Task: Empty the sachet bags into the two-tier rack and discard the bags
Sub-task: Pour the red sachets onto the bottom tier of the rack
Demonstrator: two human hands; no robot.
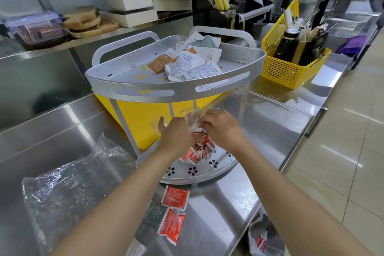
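A silver two-tier corner rack [143,92] stands on the steel counter. Its top tier holds a heap of white and brown sachets [187,62]. Over the bottom tier [187,171], my left hand [176,135] and my right hand [223,129] both grip the neck of a clear plastic bag [198,147] filled with red sachets. The bag rests on or just above the lower tier. Two loose red sachets [173,210] lie on the counter in front of the rack. An empty clear bag [68,181] lies crumpled to the left.
A yellow board [137,118] stands behind the rack's lower tier. A yellow mesh basket [291,66] with bottles sits at the right. A utensil holder [220,10] and boxes stand behind. A bag-lined bin [264,237] sits below the counter's front edge.
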